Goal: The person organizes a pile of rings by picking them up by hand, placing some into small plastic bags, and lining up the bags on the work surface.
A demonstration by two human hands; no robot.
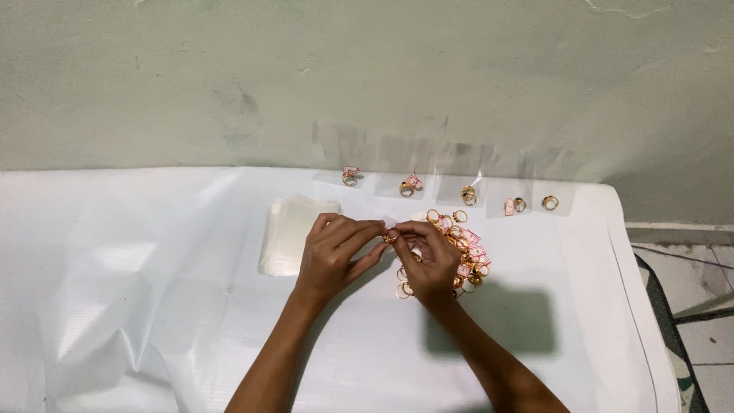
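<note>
While a stack of clear plastic sleeves [294,229] lies flat on the white table [153,306], the left hand [332,256] and right hand [430,260] meet just beside it, fingertips pinched together on one small gold ring [388,237]. Right of the hands sits a pile of tagged rings [466,256]. Bagged rings [459,191] line the wall behind.

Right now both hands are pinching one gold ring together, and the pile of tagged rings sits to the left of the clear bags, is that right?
Not quite. In the head view the pile of tagged rings lies to the right of the stack of clear bags. The left hand and right hand do pinch one gold ring together.
</note>
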